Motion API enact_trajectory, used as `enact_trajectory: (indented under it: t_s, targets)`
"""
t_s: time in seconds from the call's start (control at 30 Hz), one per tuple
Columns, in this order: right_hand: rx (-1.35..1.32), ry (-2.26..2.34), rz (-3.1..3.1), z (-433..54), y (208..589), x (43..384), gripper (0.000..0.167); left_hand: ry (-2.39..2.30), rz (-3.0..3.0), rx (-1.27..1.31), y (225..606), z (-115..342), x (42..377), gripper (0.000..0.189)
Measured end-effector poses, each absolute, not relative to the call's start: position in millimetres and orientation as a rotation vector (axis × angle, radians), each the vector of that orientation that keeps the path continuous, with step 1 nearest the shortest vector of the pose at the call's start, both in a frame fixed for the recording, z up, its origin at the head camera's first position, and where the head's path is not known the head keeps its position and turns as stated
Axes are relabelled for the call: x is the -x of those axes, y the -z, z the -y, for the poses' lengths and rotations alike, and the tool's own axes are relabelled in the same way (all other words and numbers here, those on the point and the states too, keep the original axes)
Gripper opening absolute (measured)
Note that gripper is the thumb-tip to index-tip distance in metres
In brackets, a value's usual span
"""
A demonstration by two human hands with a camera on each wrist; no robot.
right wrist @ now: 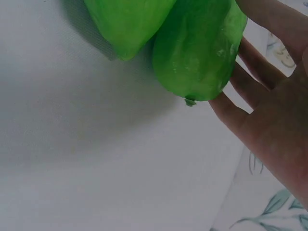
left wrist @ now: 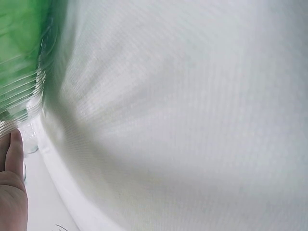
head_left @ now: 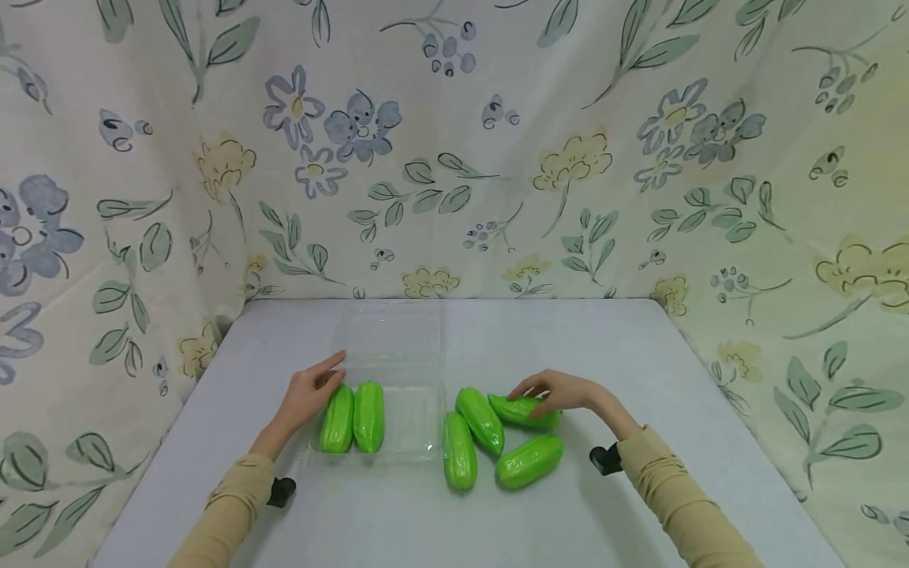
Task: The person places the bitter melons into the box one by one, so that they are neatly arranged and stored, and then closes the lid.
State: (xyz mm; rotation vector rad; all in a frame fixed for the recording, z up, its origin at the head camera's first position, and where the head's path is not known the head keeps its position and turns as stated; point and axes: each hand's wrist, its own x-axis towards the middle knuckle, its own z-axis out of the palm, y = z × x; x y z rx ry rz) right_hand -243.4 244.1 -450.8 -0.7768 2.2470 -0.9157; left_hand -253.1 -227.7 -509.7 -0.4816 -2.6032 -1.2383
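A clear plastic clamshell box [head_left: 413,418] lies with its lid [head_left: 390,331] folded back. Two plump, glossy green cucumbers [head_left: 337,418] [head_left: 368,416] sit side by side in its left part. My left hand [head_left: 305,398] is at the box's back left corner; in the left wrist view its straight fingers [left wrist: 14,154] touch the ridged plastic wall. To the right of the box, my right hand [head_left: 561,390] grips the rearmost loose cucumber [head_left: 521,410] from above, fingers along its far side. The right wrist view shows that cucumber's stubby end [right wrist: 197,72] beside the palm.
Three more cucumbers [head_left: 460,451] [head_left: 480,418] [head_left: 529,461] lie close together on the white table [head_left: 454,528], between the box and my right hand. The leftmost is right at the box's side. A floral cloth [head_left: 454,237] hangs behind the table and along both sides.
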Motion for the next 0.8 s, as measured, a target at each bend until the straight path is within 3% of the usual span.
enact_trajectory:
  t_s: [0.8]
  targets:
    - [0.756,0.945,-2.280,-249.7,462.6,243.1,0.046,1.261,2.605,0.475,510.6,226.8,253.7,0.044]
